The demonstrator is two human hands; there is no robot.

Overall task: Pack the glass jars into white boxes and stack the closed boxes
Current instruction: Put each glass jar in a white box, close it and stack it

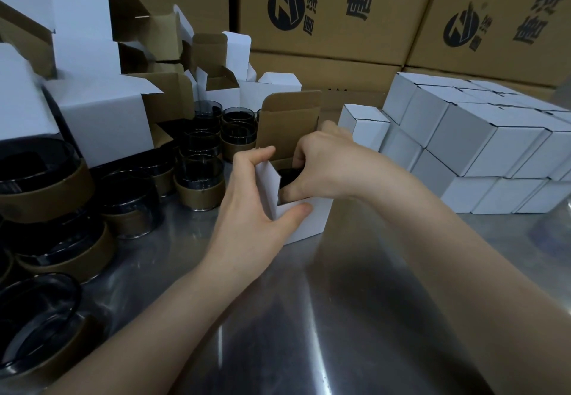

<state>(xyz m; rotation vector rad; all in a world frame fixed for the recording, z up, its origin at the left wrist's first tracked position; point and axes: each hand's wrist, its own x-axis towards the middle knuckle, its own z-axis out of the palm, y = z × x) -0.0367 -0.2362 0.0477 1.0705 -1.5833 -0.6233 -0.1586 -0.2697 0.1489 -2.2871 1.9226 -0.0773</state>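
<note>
Head cam: left hand [247, 197] gripped the open box [306, 220] on the table [309, 317], right hand [327, 164] pinched the jar [289, 176] down inside it. Glass looked slick and breakable, so a firm rim grip seemed right.

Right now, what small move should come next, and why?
Probably the right hand lets go of the dark glass jar and lifts out: the jar sits inside the open white cardboard box, which the left hand steadies, its brown-lined lid flap upright.
</note>
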